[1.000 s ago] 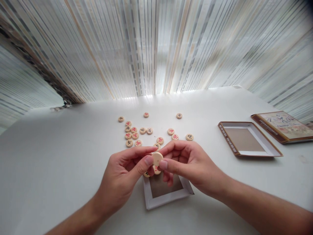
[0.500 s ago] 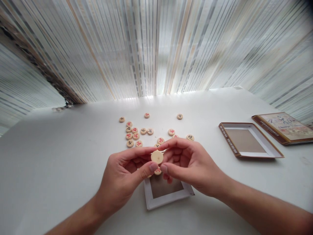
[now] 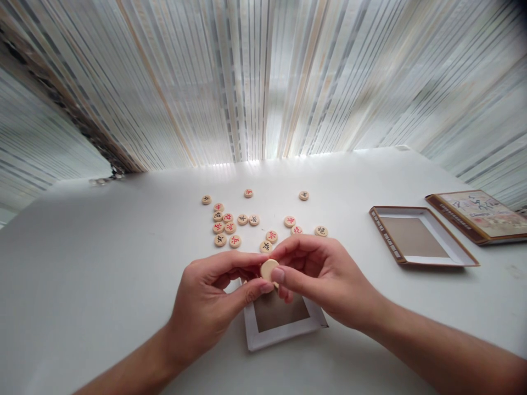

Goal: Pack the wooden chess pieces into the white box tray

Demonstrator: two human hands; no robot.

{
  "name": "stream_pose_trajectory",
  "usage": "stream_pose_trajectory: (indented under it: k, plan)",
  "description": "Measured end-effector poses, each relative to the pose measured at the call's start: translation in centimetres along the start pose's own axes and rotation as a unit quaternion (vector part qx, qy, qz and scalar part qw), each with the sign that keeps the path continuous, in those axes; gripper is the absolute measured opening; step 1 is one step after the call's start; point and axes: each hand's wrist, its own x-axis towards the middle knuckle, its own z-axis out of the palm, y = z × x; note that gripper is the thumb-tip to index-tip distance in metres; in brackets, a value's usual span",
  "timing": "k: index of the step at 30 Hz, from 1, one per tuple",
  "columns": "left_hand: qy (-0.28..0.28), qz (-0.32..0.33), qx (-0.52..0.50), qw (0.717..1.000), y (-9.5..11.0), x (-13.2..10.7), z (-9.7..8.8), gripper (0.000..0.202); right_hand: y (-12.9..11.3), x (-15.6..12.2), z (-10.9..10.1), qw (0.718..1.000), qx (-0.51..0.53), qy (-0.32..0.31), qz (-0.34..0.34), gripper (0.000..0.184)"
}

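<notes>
Between my two hands is a round wooden xiangqi piece (image 3: 268,270), its plain side facing me. My left hand (image 3: 214,293) is closed, thumb and fingertips pinching the piece at its left edge. My right hand (image 3: 317,274) is closed too, with its thumb lying over the right side of the same piece. Under the hands lies a shallow white tray (image 3: 284,336) with a brown bottom; its far part is hidden by my fingers. Just beyond my fingertips lie a black-marked piece (image 3: 266,247) and a red-marked piece (image 3: 271,237).
Several more xiangqi pieces (image 3: 229,227) with red or black characters lie scattered across the white table (image 3: 123,263). At the right stand an open shallow box part (image 3: 424,236) and a printed box lid (image 3: 481,211). A striped curtain (image 3: 263,82) hangs behind the table.
The held piece has tilted and shifted slightly down and right. My right thumb has moved onto its face, and the red-marked piece seen beneath it is now hidden.
</notes>
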Motion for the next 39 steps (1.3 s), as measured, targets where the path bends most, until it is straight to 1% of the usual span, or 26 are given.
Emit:
stream_pose_trajectory:
  k: [2,5,7,9,11,14,16,20,23,27,29,33,34,36,39]
  plan:
    - [0.01,0.0,0.012,1.0,-0.1,0.0,-0.1,0.03,0.0,-0.1,0.1,1.0,-0.001,-0.005,-0.008,0.031]
    - [0.016,-0.009,0.031,0.999,-0.2,0.0,-0.3,0.028,0.2,-0.3,0.1,0.999,-0.014,-0.022,-0.048,0.037]
    - [0.01,-0.007,0.051,0.999,-0.1,0.1,-0.5,0.024,0.3,-0.4,0.0,0.995,-0.05,-0.028,-0.088,0.033]
    - [-0.004,0.001,0.071,0.997,0.0,0.1,-0.5,0.019,0.5,-0.4,-0.1,0.984,-0.115,-0.021,-0.138,0.024]
    - [-0.023,0.014,0.091,0.995,0.1,0.1,-0.4,0.017,0.6,-0.3,-0.3,0.958,-0.201,0.002,-0.206,0.016]
    - [-0.033,0.035,0.129,0.99,0.3,0.0,-0.3,0.021,0.9,-0.2,-0.7,0.9,-0.317,0.028,-0.299,0.011]
    - [-0.033,0.031,0.142,0.989,0.4,0.0,-0.2,0.025,1.0,-0.1,-0.9,0.874,-0.358,0.023,-0.329,0.014]
    - [-0.043,-0.003,0.118,0.992,0.4,0.1,-0.2,0.031,1.3,-0.2,-1.1,0.84,-0.401,0.01,-0.366,0.024]
    - [-0.052,-0.01,0.124,0.991,0.4,0.1,-0.3,0.033,1.3,-0.4,-0.9,0.811,-0.436,0.015,-0.39,0.022]
    - [-0.058,-0.009,0.138,0.989,0.4,0.1,-0.3,0.03,0.9,-0.7,-0.6,0.775,-0.485,0.005,-0.404,0.017]
    - [-0.048,-0.004,0.133,0.99,0.4,0.0,-0.4,0.025,0.4,-0.8,-0.7,0.764,-0.507,0.003,-0.399,0.016]
    - [0.022,0.015,0.14,0.99,0.2,0.3,-1.1,0.022,-1.4,-0.7,-1.9,0.748,-0.559,-0.001,-0.356,0.012]
    - [0.04,0.021,0.148,0.988,0.1,0.4,-1.4,0.023,-1.9,-0.7,-2.3,0.743,-0.578,-0.01,-0.338,0.011]
    - [0.064,0.031,0.167,0.983,-0.4,0.8,-2.0,0.024,-2.7,-0.6,-3.0,0.722,-0.62,-0.044,-0.305,0.01]
    - [0.073,0.03,0.191,0.978,-1.2,1.3,-2.6,0.025,-3.3,-0.8,-3.4,0.684,-0.675,-0.113,-0.252,0.01]
